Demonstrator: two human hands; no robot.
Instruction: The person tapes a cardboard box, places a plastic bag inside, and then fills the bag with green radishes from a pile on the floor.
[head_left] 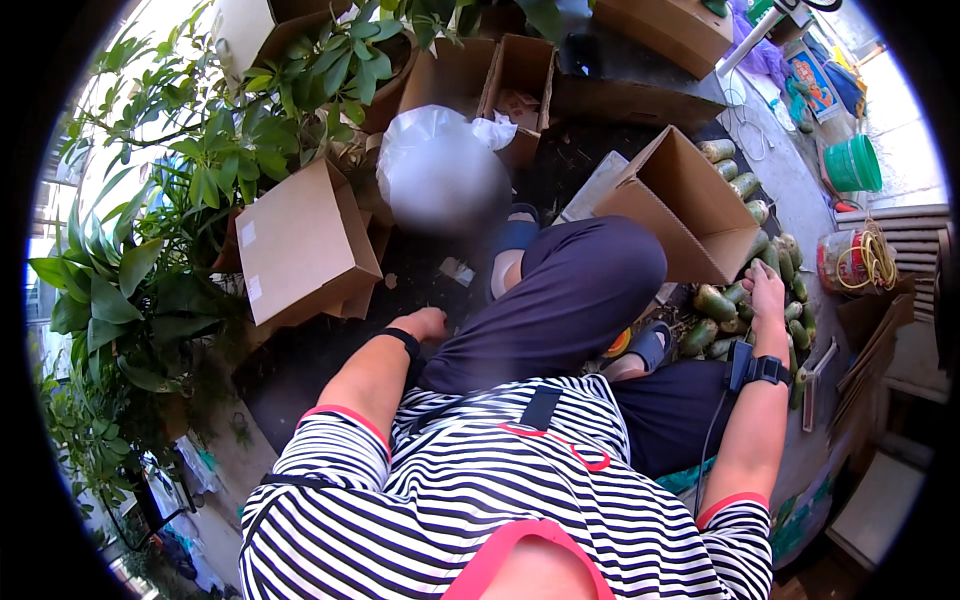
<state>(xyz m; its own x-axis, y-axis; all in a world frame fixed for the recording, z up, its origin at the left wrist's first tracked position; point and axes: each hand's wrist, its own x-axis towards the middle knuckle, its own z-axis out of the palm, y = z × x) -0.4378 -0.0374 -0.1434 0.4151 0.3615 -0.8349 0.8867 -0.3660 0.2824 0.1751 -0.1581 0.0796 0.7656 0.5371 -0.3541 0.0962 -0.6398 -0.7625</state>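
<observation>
My left hand (428, 325) is curled closed beside my bent left thigh, with nothing showing in it. My right hand (766, 295) reaches forward at the right, its fingers apart and slightly bent next to the near right corner of an open cardboard box (665, 235). Whether it touches the box is unclear. Around and below that hand lie several plump green radishes (714, 302), pale at the ends. They heap up along the box's right side. The inside of the box shows brown walls, and no contents are visible.
A closed cardboard box (305, 240) stands at the left by leafy plants (120, 300). Ahead are a white plastic bag (420, 150), partly blurred, and a tall open box (518, 85). At the right stand a green bucket (852, 165) and a red pail (840, 262) with yellow cord.
</observation>
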